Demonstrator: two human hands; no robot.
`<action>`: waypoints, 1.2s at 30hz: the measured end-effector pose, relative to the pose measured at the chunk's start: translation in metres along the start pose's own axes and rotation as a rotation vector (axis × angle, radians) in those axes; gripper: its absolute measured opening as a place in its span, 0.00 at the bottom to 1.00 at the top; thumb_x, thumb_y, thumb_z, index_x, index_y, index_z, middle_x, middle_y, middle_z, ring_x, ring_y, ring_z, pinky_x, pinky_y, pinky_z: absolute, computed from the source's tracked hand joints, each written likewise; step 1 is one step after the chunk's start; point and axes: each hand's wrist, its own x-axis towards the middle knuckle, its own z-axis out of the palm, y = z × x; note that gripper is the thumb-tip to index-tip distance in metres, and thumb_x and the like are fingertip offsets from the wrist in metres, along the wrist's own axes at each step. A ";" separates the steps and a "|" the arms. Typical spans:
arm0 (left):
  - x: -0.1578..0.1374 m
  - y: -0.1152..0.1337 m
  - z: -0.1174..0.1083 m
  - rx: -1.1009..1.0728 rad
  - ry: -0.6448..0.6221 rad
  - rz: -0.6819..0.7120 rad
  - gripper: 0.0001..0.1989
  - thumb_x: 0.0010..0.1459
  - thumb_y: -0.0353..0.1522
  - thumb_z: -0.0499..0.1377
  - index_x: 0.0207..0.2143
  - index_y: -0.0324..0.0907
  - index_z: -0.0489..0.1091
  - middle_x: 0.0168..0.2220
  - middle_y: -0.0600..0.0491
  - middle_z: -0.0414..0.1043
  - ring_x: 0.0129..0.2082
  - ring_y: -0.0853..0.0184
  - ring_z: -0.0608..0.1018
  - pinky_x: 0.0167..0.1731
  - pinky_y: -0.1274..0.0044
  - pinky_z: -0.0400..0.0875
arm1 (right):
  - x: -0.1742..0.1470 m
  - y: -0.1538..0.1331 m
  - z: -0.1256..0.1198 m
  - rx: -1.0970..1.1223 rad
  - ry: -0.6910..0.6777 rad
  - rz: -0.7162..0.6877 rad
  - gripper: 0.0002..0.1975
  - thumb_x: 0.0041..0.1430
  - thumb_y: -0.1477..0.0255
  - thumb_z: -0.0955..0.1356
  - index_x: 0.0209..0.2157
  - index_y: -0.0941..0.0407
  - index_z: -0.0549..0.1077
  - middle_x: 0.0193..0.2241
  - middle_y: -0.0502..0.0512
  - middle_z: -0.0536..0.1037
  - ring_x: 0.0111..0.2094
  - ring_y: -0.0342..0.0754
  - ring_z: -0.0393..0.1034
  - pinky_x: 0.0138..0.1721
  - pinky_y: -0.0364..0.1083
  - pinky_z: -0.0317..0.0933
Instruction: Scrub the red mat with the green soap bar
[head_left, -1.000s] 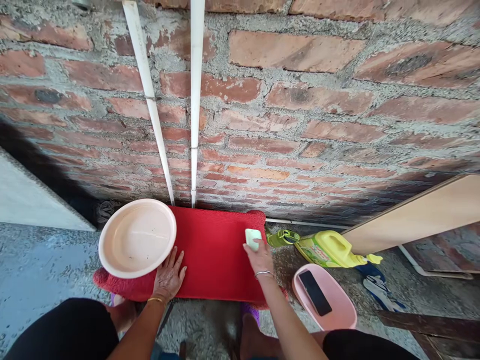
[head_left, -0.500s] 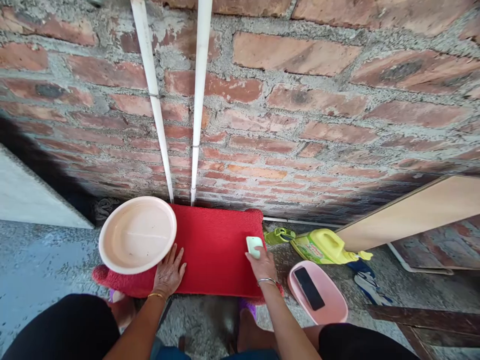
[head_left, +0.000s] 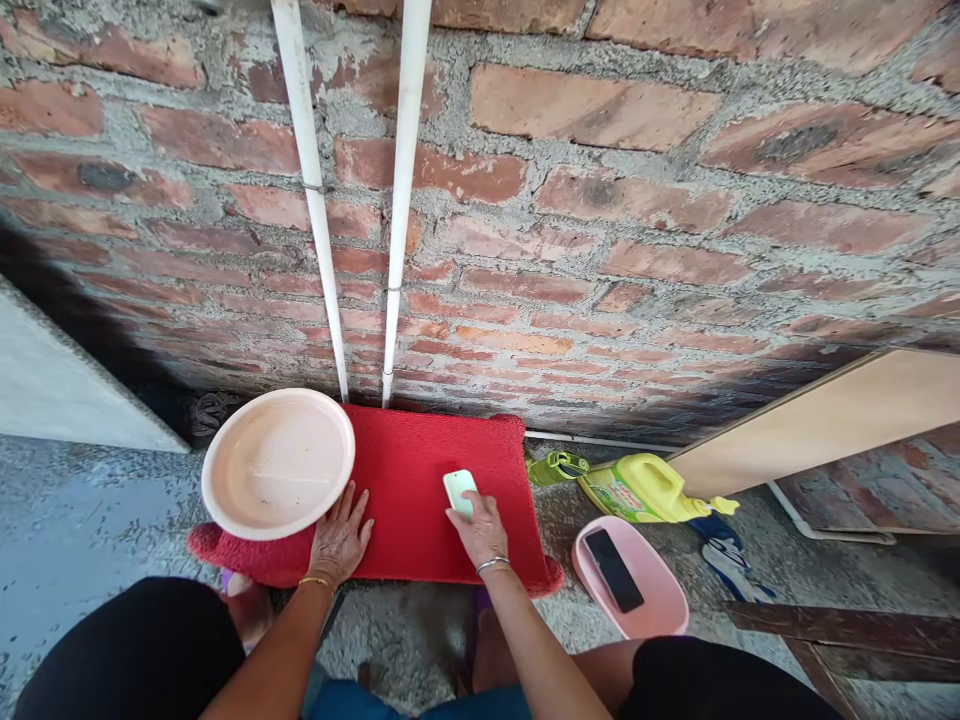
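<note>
Your right hand (head_left: 480,525) grips a pale green rectangular soap bar (head_left: 459,491), pressed onto the red textured floor mat (head_left: 420,500) near its middle. The bar projects beyond your fingertips toward the brick wall (head_left: 600,230), its long axis running roughly away from you. Your left hand (head_left: 339,540) lies flat, fingers spread, holding nothing, on the mat's near left part, just beside the round pale pink plastic basin (head_left: 277,462). The right hand is the nearer to the bar; the left is apart from it.
</note>
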 end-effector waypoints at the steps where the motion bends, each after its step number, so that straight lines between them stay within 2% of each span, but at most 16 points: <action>1: 0.000 0.000 0.000 -0.004 -0.003 0.001 0.24 0.63 0.39 0.47 0.59 0.45 0.65 0.63 0.45 0.60 0.63 0.53 0.63 0.59 0.59 0.59 | 0.001 0.012 -0.007 -0.007 0.005 0.052 0.17 0.54 0.61 0.67 0.46 0.49 0.71 0.42 0.53 0.69 0.41 0.49 0.68 0.43 0.46 0.62; 5: 0.000 0.001 0.000 -0.006 -0.015 0.001 0.24 0.63 0.39 0.48 0.60 0.45 0.64 0.64 0.45 0.59 0.63 0.54 0.63 0.60 0.60 0.57 | 0.005 0.058 -0.033 -0.060 0.099 0.315 0.19 0.54 0.58 0.66 0.47 0.51 0.70 0.40 0.55 0.69 0.40 0.52 0.69 0.42 0.49 0.62; 7: -0.001 0.001 -0.001 0.002 -0.016 -0.009 0.24 0.62 0.39 0.48 0.60 0.45 0.64 0.63 0.45 0.60 0.63 0.54 0.63 0.60 0.59 0.57 | 0.002 0.065 -0.034 -0.065 0.145 0.359 0.21 0.54 0.57 0.66 0.46 0.53 0.70 0.39 0.57 0.69 0.39 0.52 0.69 0.42 0.50 0.62; 9: -0.001 0.001 -0.001 0.009 -0.010 -0.012 0.24 0.62 0.38 0.49 0.59 0.45 0.64 0.63 0.45 0.60 0.62 0.55 0.63 0.60 0.60 0.57 | -0.006 0.055 -0.025 -0.037 0.156 0.279 0.21 0.54 0.58 0.66 0.47 0.53 0.70 0.40 0.57 0.69 0.39 0.52 0.69 0.42 0.50 0.62; 13: -0.001 0.000 -0.003 0.006 0.002 -0.005 0.24 0.62 0.39 0.49 0.59 0.45 0.64 0.63 0.44 0.60 0.62 0.55 0.63 0.60 0.60 0.56 | -0.027 0.009 0.009 -0.021 0.079 -0.020 0.17 0.52 0.62 0.68 0.44 0.50 0.72 0.41 0.55 0.70 0.41 0.52 0.69 0.42 0.49 0.63; 16: -0.001 0.000 -0.003 0.005 -0.015 -0.002 0.24 0.62 0.39 0.49 0.59 0.45 0.64 0.63 0.44 0.59 0.62 0.54 0.63 0.60 0.59 0.57 | -0.035 -0.008 0.020 -0.078 0.035 -0.085 0.15 0.51 0.64 0.69 0.43 0.49 0.73 0.40 0.53 0.70 0.41 0.52 0.68 0.44 0.48 0.62; 18: 0.000 -0.001 -0.003 0.000 -0.026 0.000 0.24 0.62 0.39 0.48 0.59 0.45 0.64 0.63 0.44 0.59 0.62 0.54 0.63 0.59 0.59 0.58 | -0.034 0.003 0.013 -0.098 0.027 -0.022 0.15 0.52 0.64 0.69 0.43 0.49 0.73 0.40 0.54 0.70 0.41 0.52 0.69 0.44 0.48 0.62; 23: 0.000 -0.001 -0.003 -0.027 -0.021 -0.001 0.24 0.63 0.39 0.47 0.60 0.45 0.64 0.64 0.45 0.59 0.63 0.55 0.62 0.60 0.59 0.56 | -0.029 0.074 -0.027 -0.069 0.103 0.306 0.19 0.53 0.59 0.67 0.45 0.52 0.71 0.39 0.56 0.68 0.39 0.53 0.69 0.39 0.49 0.63; 25: 0.000 -0.001 -0.003 -0.034 -0.021 0.001 0.25 0.63 0.39 0.48 0.60 0.45 0.64 0.64 0.45 0.58 0.63 0.54 0.62 0.60 0.59 0.56 | -0.032 0.086 -0.033 -0.069 0.147 0.387 0.20 0.53 0.58 0.66 0.45 0.53 0.70 0.37 0.57 0.68 0.38 0.54 0.69 0.39 0.50 0.62; 26: 0.000 -0.001 -0.004 -0.036 -0.023 0.000 0.25 0.63 0.39 0.48 0.60 0.45 0.64 0.64 0.44 0.58 0.63 0.54 0.62 0.60 0.59 0.56 | -0.034 0.085 -0.032 -0.059 0.161 0.385 0.20 0.53 0.59 0.66 0.45 0.54 0.70 0.37 0.57 0.68 0.38 0.54 0.69 0.40 0.51 0.62; 28: 0.000 -0.001 -0.005 -0.037 -0.032 -0.001 0.25 0.63 0.38 0.48 0.60 0.44 0.63 0.64 0.44 0.57 0.63 0.54 0.63 0.60 0.58 0.56 | -0.043 0.067 -0.021 -0.011 0.145 0.294 0.19 0.53 0.60 0.66 0.45 0.53 0.70 0.39 0.57 0.68 0.39 0.53 0.69 0.43 0.50 0.62; 30: 0.000 -0.001 -0.006 -0.038 -0.041 -0.006 0.25 0.62 0.38 0.48 0.60 0.44 0.64 0.64 0.44 0.57 0.63 0.53 0.63 0.60 0.58 0.56 | -0.053 0.040 -0.004 0.026 0.072 0.138 0.17 0.52 0.62 0.67 0.44 0.52 0.71 0.41 0.55 0.68 0.41 0.52 0.68 0.45 0.49 0.62; 33: 0.000 -0.001 -0.007 -0.045 -0.043 -0.013 0.24 0.62 0.39 0.48 0.60 0.45 0.64 0.64 0.45 0.57 0.63 0.54 0.62 0.60 0.58 0.56 | -0.066 0.007 0.017 -0.020 -0.014 -0.047 0.15 0.51 0.65 0.68 0.43 0.49 0.72 0.41 0.53 0.69 0.41 0.51 0.68 0.46 0.48 0.61; 36: 0.001 -0.001 -0.007 -0.042 -0.055 -0.011 0.25 0.63 0.39 0.48 0.60 0.45 0.63 0.65 0.45 0.57 0.64 0.53 0.61 0.60 0.58 0.56 | -0.069 0.009 0.018 -0.090 -0.027 -0.051 0.14 0.51 0.66 0.68 0.42 0.48 0.72 0.41 0.52 0.70 0.41 0.50 0.69 0.45 0.48 0.61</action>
